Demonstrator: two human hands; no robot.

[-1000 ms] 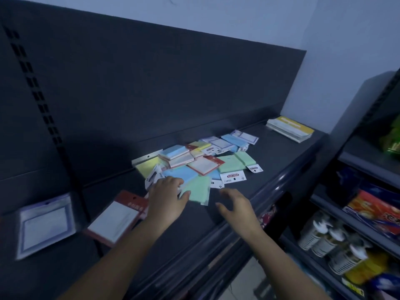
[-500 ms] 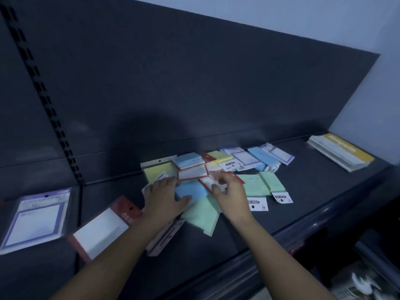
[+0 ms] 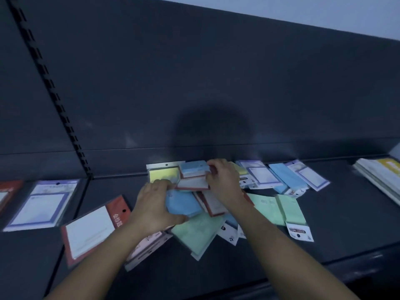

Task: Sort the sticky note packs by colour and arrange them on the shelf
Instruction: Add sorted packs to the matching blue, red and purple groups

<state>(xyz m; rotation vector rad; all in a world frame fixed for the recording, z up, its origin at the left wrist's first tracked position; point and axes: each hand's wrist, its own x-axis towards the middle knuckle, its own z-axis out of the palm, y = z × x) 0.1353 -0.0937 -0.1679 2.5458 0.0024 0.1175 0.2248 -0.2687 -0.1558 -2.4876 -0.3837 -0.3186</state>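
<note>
My left hand [image 3: 154, 207] closes around a light blue sticky note pack [image 3: 183, 202], thumb under its near edge, fingers curled over its far corner; the pack is flat, square and glossy in its wrapper. My right hand [image 3: 225, 184] pinches the edge of a small blue-topped pack [image 3: 193, 168] stacked on a red-bordered pack [image 3: 192, 183] just beyond my left fingers. Under my right wrist lies another red-bordered white pack [image 3: 213, 204], tilted. Behind my left fingers sits a pale yellow pack [image 3: 161, 175] with a white hang tab. Below my hands a mint green pack [image 3: 198, 231] fans out towards me, and beneath my left forearm a pinkish pack [image 3: 147, 245] pokes out. To the right of my right arm lie two more mint green packs [image 3: 279, 210], one with a printed white label, and beyond them sky blue packs [image 3: 285, 177] and purple-framed white ones [image 3: 260, 175]. To the left of my left arm rests a large white pad with a red border [image 3: 91, 229], then a purple-framed pad [image 3: 43, 204]. Everything lies on a matte dark grey metal shelf [image 3: 346, 224] with a plain back panel [image 3: 216, 72] and a slotted upright [image 3: 54, 94]. At far right sits a stack of yellow-topped pads [image 3: 381, 176].
</note>
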